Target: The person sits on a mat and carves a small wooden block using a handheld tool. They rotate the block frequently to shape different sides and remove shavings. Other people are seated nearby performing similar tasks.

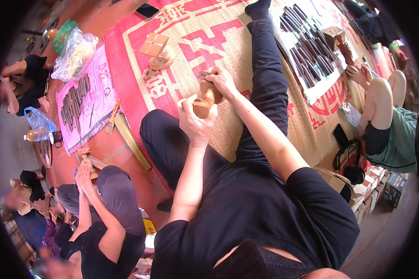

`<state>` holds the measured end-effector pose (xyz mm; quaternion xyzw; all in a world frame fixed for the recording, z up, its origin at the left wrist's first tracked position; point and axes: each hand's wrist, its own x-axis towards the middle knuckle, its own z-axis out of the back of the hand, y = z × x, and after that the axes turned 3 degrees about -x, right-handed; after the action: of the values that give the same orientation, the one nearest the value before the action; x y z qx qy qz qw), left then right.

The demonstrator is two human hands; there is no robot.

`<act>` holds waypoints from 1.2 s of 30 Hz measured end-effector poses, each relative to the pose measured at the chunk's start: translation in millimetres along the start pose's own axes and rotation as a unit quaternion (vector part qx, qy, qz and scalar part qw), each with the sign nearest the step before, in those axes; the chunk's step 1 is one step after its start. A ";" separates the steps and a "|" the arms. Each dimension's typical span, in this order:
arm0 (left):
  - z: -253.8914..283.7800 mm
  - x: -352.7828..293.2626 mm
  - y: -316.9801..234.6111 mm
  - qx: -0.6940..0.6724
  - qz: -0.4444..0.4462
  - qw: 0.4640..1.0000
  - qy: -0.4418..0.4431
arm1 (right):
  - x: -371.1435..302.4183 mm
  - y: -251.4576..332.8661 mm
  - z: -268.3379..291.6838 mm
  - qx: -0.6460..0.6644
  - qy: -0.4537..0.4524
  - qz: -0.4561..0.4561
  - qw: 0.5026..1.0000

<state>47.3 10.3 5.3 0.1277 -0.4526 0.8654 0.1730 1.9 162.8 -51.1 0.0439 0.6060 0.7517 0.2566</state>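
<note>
Between my hands, above my lap, is a carved light-brown wooden piece with a blocky near end and a rounded, narrower middle. My left hand is closed round its near end, thumb on one side and fingers on the other. Bent over the far end are the fingers of my right hand. A small greyish scrap shows by those fingertips; its kind is too small to make out. Beyond my hands, a wooden carving with a square top on a round, waisted base stands on the red and straw-coloured mat.
Many dark-handled carving tools lie on a white cloth at right; more tools lie on a pink sheet at left. A wooden mallet and wooden strip flank the mat. A phone lies at the far edge. People sit on both sides.
</note>
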 end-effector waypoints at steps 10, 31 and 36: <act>0.9 2.8 2.0 -0.021 -0.002 1.000 -0.012 | 16.9 -24.9 4.6 0.216 -0.063 0.002 0.974; -5.4 9.7 -10.6 -0.024 0.025 0.999 -0.005 | 32.4 -75.9 0.2 -0.003 -0.203 -0.022 0.979; 1.2 9.5 2.5 -0.031 0.029 0.998 -0.039 | 17.7 -56.4 4.5 0.195 -0.108 -0.047 0.974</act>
<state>37.7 9.7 7.7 0.1427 -0.4889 0.8500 0.1345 7.1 182.2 -106.9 0.1456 0.7107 0.5973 0.3420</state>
